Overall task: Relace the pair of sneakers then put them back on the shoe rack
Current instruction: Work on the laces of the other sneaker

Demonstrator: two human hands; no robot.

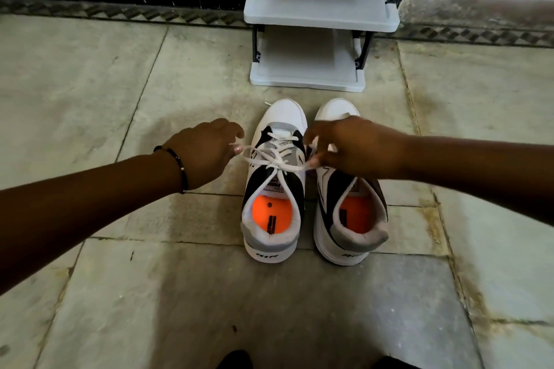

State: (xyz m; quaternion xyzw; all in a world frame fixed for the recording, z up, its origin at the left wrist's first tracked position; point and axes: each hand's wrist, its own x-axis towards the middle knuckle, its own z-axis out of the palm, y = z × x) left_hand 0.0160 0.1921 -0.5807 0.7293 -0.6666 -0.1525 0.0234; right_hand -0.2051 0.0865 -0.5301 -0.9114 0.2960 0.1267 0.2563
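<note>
Head view, looking down at a stone tile floor (90, 293): two white, black and grey sneakers with orange insoles stand side by side, toes pointing away from me toward a grey plastic shoe rack (320, 13) that sits just beyond them against the wall. My left hand (207, 153), a dark beaded bracelet (180, 168) on its wrist, has its fingers pinched closed on one end of the white lace (277, 163) of the left sneaker (274, 189). My right hand (356, 148) reaches across the right sneaker (349, 213), its fingers closed on the other end of the same lace. The lace already criss-crosses up the eyelets, and the two ends cross over the tongue, so I judge I am at the tying step on this shoe. Whether the right sneaker is laced I cannot tell, since my hand hides its front. The lace looks thin, soft and limp, best held near its tips with a fingertip pinch. The sneakers look light but floppy at the collar; I would lift each by the heel or tongue when moving them to the rack.
</note>
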